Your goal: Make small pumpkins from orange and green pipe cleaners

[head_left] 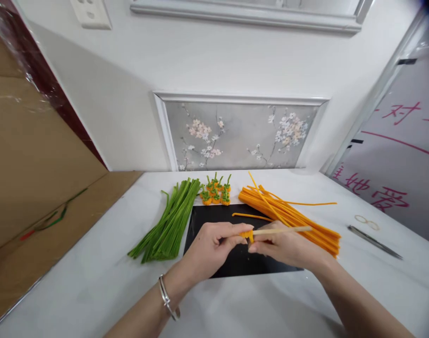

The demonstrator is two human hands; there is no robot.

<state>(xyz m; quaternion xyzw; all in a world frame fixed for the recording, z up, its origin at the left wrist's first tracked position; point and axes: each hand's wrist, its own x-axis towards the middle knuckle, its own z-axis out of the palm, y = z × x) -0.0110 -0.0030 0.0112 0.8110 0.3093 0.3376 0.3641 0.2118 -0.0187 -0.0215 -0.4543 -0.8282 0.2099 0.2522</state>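
Observation:
My left hand [214, 246], with a silver bangle at the wrist, pinches an orange fuzzy stem [248, 234] coiled around one end of a thin wooden stick [283, 230]. Close beside it, my right hand [279, 244] is closed on the hanging part of the same orange stem, under the stick. Both hands are above a black mat [214, 216]. Behind the mat stand several small orange pieces with green tops [215, 192]. A bundle of green stems [170, 225] lies left of the mat, and a bundle of orange stems [299, 218] lies to its right.
On the white table [105, 281], tweezers [374, 241] and two small rings [367, 222] lie at the right. Cardboard [41, 188] is at the left, with a framed floral panel [240, 136] behind. A whiteboard with red writing [404, 141] stands at the right.

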